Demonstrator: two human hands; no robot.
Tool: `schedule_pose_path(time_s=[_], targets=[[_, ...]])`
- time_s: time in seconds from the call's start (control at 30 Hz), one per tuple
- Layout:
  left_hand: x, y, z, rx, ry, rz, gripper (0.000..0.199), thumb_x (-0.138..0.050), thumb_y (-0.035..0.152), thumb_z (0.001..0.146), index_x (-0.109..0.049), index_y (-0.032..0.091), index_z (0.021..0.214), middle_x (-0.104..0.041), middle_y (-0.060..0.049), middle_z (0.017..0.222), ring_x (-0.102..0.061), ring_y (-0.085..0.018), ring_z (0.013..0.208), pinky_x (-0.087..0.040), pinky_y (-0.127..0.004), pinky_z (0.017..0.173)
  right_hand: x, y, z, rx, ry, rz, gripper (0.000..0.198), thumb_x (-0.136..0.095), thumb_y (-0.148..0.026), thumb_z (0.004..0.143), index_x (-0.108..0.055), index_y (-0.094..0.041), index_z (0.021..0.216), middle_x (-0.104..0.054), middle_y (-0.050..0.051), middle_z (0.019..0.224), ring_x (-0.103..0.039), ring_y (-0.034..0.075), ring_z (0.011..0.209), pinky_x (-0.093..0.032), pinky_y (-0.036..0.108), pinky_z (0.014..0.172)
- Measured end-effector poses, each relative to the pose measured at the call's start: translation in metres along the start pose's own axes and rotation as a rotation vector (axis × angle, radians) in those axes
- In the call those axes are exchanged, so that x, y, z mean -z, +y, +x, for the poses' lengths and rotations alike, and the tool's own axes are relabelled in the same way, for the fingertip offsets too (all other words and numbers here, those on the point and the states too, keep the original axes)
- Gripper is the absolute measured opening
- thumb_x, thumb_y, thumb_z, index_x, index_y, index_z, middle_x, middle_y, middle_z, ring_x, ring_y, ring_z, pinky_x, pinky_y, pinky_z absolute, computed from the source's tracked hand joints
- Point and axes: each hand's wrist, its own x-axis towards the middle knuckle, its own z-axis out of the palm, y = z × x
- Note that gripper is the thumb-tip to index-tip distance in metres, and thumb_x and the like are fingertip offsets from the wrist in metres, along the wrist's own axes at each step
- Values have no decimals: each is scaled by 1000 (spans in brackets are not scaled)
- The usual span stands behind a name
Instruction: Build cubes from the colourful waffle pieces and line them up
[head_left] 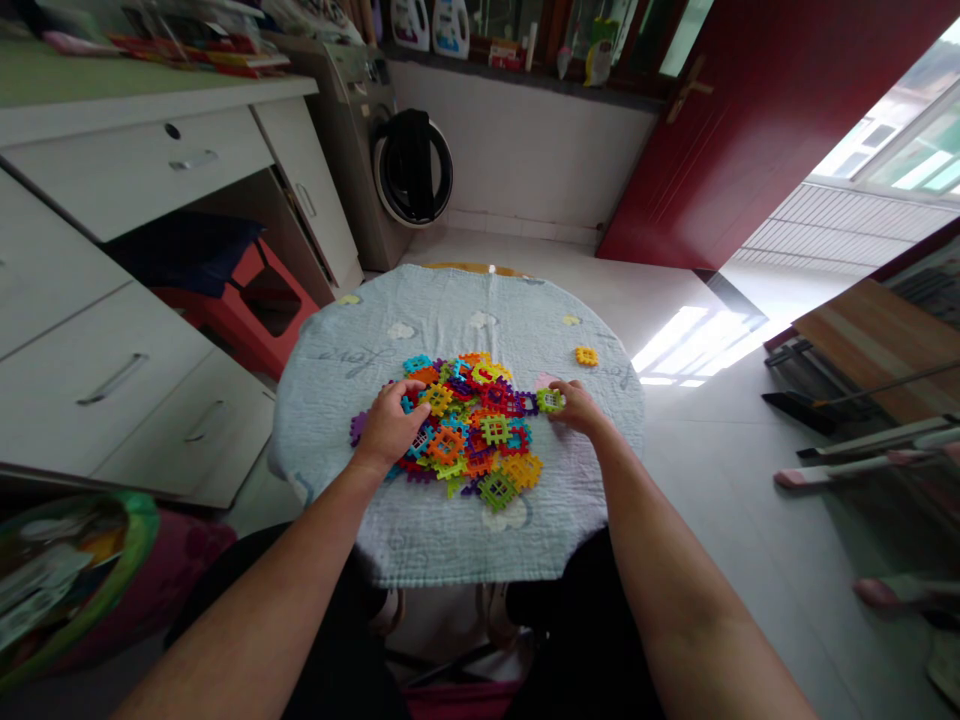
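Note:
A heap of colourful plastic interlocking pieces point(478, 437) lies on the cloth-covered round table point(480, 550). At the heap's left side, my left hand point(395, 423) rests on the pieces, thumb and fingers apart around a yellow piece point(436, 400); I see no firm hold on it. Right of the heap, my right hand point(574, 406) pinches a light green square piece point(550, 400) between thumb and fingers. That piece is close beside a purple one at the heap's edge. A single orange-yellow piece point(586, 356) lies apart, farther back on the right.
White drawers point(112, 375) and a red stool point(274, 300) stand to the left, with a filled bin point(142, 560) nearer me. Behind the table is a washing machine point(352, 150) with its round door open. A red door point(750, 120) stands at the back right.

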Motion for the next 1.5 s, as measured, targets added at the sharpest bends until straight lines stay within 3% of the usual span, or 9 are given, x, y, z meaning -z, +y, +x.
schedule_pose_path(time_s=[0.1,0.27,0.53,0.77,1.0,1.27,1.5], targets=[[-2,-1,1,-15,2,-3,29,-58,27,71,-63,18,99,-64,-7,105,-58,-21,99,-43,-39,97,0,-1,1,19,2,-14,67,-73,-21,65,-52,-20,129,-50,7,109,-55,18,93,-40,29,92],[-2,0,1,-16,1,-10,30,-57,27,71,-63,17,98,-64,-7,105,-58,-21,99,-43,-39,97,0,-4,4,19,-20,-52,54,-70,-21,67,-58,-22,120,-50,7,108,-55,18,90,-42,27,87],[2,-4,4,21,24,-64,34,-57,30,72,-63,17,103,-64,-8,106,-59,-22,101,-44,-38,95,0,-6,12,35,-69,-197,50,-71,-24,63,-57,-15,110,-51,11,109,-53,23,95,-40,29,84],[7,-5,7,46,15,-73,34,-58,32,72,-63,18,103,-65,-7,107,-59,-22,102,-44,-38,97,9,7,24,73,-57,-250,50,-72,-31,61,-57,-15,105,-54,11,104,-51,24,96,-39,30,84],[5,-6,9,59,10,-72,36,-58,35,74,-62,20,106,-64,-7,112,-58,-23,106,-42,-39,98,41,18,72,69,43,-308,51,-71,-31,63,-57,-16,110,-54,11,108,-50,25,99,-38,32,86],[9,-7,9,80,-7,-76,37,-57,36,75,-61,20,108,-65,-6,112,-60,-23,104,-44,-38,95,53,7,131,55,-23,-392,57,-74,-32,63,-56,-19,115,-52,12,117,-49,28,102,-41,34,82],[10,-7,9,56,-21,-80,36,-57,36,77,-60,21,110,-63,-6,115,-58,-22,108,-43,-38,98,49,16,147,14,-165,-400,57,-74,-27,65,-57,-19,118,-51,13,123,-49,32,108,-44,38,83]])
